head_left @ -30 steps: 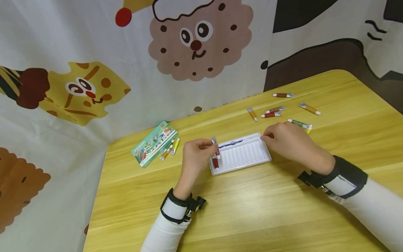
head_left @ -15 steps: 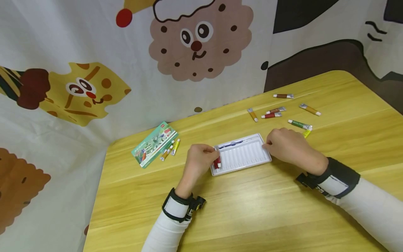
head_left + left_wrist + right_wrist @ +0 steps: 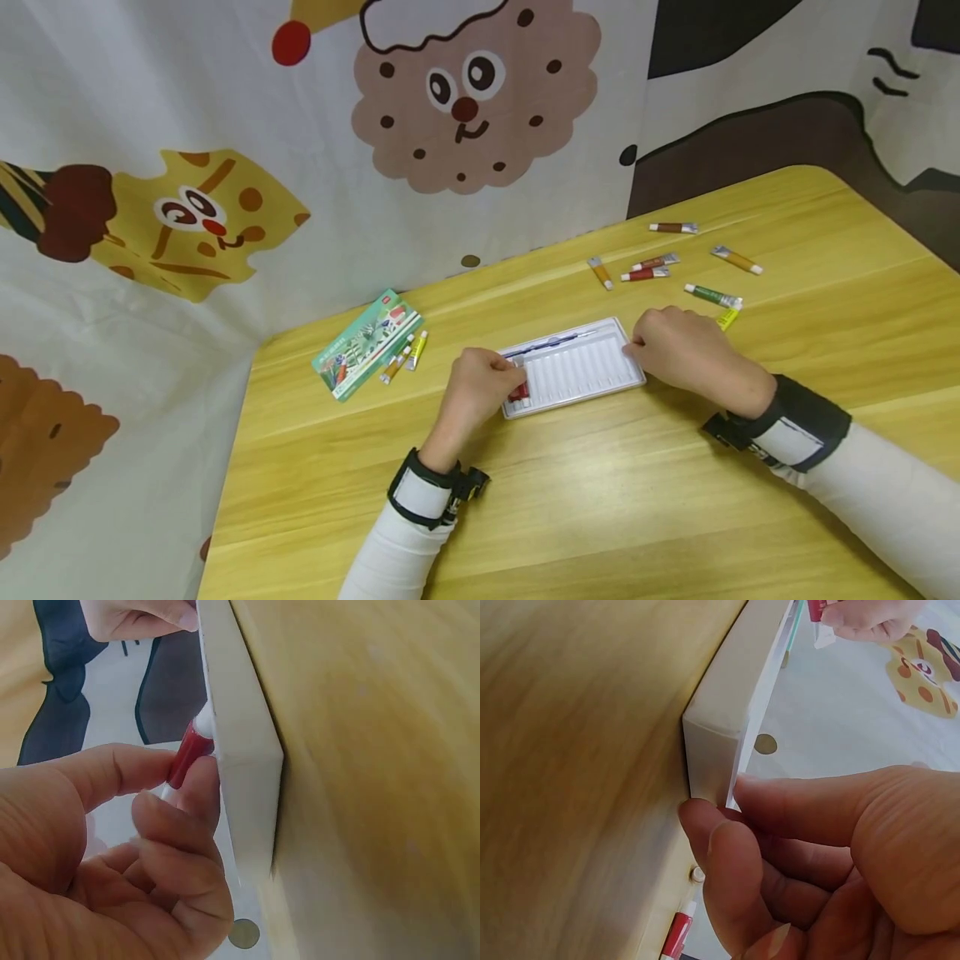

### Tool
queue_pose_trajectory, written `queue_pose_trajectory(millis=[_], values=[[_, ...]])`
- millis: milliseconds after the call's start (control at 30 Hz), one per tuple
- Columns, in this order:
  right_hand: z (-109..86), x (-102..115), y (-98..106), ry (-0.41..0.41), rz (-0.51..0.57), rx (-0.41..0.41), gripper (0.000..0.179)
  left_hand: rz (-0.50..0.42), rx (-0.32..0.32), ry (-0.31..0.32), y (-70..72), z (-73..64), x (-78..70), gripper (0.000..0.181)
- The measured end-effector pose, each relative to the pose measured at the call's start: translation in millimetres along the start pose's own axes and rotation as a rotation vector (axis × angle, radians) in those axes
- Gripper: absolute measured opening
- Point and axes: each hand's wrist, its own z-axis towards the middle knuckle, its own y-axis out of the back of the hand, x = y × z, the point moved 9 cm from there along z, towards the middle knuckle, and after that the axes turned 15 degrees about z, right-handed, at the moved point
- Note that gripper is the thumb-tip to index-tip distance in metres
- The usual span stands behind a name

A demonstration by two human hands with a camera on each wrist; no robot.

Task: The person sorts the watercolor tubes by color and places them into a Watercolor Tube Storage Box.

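1. Head view: the left hand (image 3: 477, 382) holds a red paint tube (image 3: 522, 390) at the left end of the white slotted tray (image 3: 585, 367), cap towards the near rim, right beside a second red tube (image 3: 514, 397) largely hidden by the fingers.
2. To seat it well, I would line the tube up with its slot, lower it level, and let go only once it lies flat, without nudging its neighbour.
3. Steadiness should come from the right hand (image 3: 678, 346), which pinches the tray's opposite end; a light grip ought to be enough, without tipping the tray.
4. Only the head view shows the slots and the paintbrush (image 3: 551, 342) along the back channel.
5. The left wrist view adds the tube's slant against the rim and digits on either side of it; the tray wall hides whether it touches the slot floor.
6. The right wrist view alone clearly shows the thumb on the rim and a fingertip against the outer wall.
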Motion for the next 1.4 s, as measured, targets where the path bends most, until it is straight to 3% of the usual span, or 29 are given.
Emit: queue_pose_trajectory(millis=[300, 667, 1067, 1400], values=[[1.1, -0.6, -1.2, 0.0, -0.006, 0.001, 0.02, 0.045, 0.039, 0.013, -5.8, -0.1, 1.1, 0.027], [0.2, -0.7, -3.5, -0.018, 0.004, 0.005, 0.018, 0.082, 0.042, 0.037, -8.4, 0.8, 2.0, 0.03], [0.6, -2.1, -5.9, -0.049, 0.039, 0.02, 0.018, 0.116, 0.033, -0.006, -7.5, -0.9, 0.0, 0.038], [0.1, -1.5, -6.5, -0.053, 0.054, 0.025, 0.018, 0.137, 0.032, -0.032, -7.5, 0.0, -0.7, 0.032]])
